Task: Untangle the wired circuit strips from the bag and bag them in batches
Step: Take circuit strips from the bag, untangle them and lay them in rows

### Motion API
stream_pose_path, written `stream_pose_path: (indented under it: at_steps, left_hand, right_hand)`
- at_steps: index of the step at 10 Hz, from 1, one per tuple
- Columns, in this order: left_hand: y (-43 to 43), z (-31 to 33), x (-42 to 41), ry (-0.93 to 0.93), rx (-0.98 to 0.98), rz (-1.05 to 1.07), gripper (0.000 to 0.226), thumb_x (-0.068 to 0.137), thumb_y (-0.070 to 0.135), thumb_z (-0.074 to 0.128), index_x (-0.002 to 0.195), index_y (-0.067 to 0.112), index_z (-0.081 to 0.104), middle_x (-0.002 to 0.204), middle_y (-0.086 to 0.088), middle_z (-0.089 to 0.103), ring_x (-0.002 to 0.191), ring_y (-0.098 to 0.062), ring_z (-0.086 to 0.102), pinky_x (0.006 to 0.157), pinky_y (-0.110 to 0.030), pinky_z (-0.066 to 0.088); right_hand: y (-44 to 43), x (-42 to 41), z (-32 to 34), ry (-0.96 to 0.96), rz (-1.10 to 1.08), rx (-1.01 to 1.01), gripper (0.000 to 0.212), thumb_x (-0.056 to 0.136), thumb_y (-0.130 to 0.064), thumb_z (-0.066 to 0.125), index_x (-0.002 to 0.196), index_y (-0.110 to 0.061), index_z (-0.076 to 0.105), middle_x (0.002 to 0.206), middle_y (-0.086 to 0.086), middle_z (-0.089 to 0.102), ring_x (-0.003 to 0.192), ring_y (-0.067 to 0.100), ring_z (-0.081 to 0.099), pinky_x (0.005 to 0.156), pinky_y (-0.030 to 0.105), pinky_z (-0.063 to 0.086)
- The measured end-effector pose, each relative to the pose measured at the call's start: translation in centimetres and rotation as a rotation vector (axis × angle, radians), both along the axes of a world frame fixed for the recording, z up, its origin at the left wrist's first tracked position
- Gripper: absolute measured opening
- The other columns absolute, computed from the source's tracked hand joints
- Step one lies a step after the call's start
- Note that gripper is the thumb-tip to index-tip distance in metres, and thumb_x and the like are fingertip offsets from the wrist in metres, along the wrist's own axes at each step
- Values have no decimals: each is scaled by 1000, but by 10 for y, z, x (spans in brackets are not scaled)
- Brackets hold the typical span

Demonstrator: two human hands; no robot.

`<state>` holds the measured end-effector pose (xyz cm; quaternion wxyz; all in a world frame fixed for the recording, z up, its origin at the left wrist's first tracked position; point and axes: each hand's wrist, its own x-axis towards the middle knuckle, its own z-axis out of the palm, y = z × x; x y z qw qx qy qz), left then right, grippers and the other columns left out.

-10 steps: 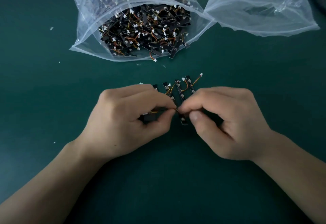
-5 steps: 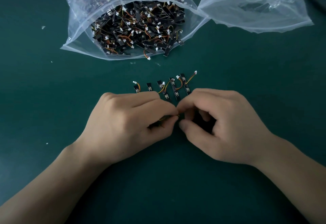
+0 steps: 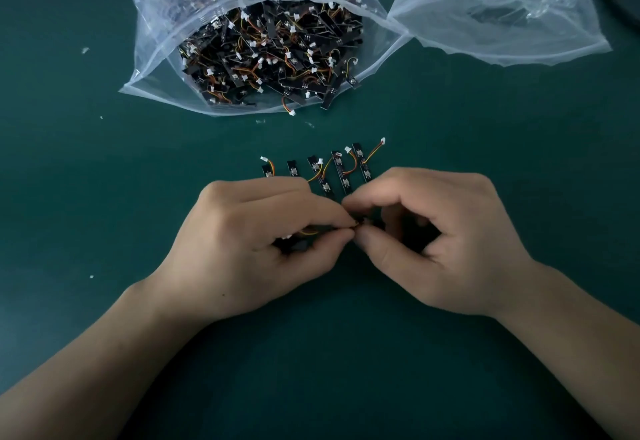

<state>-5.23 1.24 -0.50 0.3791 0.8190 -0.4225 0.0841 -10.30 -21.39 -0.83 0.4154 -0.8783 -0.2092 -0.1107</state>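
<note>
Just below the row (image 3: 325,171), left hand (image 3: 249,249) and right hand (image 3: 440,242) each pinch the tangled pair (image 3: 360,223); ease apart slowly, don't yank the wires (image 3: 308,232).

Green worktop (image 3: 104,197): clear bag (image 3: 162,59) stuffed with wired strips (image 3: 270,55), second clear bag (image 3: 502,7) beside it, row of loose strips (image 3: 341,173) nearer, white scraps (image 3: 85,50).

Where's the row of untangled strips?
In the head view, the strip row lies centre-table, just beyond the left hand and right hand, nearer than the full bag.
</note>
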Motion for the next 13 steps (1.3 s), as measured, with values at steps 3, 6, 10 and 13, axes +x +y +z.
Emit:
stream_pose_path:
  at_steps: [3,6,10,13]
  left_hand:
    - [4,-1,1,-11,12,18,4,90,12,80,88,9,81,69,7,58,63,0,44,66,-5,33]
    - [4,1,0,-16,102,-34,7,81,12,82,85,12,77,97,9,54,80,16,36,78,7,29]
    - [4,0,0,27,6,-41,14,96,21,75,101,9,80,95,25,59,80,17,50,78,-1,37]
    - [5,-3,2,18,11,-50,10,96,17,75,100,9,79,95,28,55,79,19,49,77,-1,35]
  right_hand:
    - [-2,4,1,3,53,59,4,88,-8,80,88,-9,76,88,-2,69,69,8,57,64,20,44]
    - [0,6,2,-226,-17,-245,7,86,-12,72,80,-12,75,82,1,64,71,23,54,59,40,46]
    - [-14,11,12,137,-254,-384,13,74,-34,66,70,-27,55,58,-15,48,57,6,50,54,28,38]
    - [-18,11,13,119,-191,-413,12,81,-38,62,78,-29,54,61,-15,49,55,4,47,52,26,36]
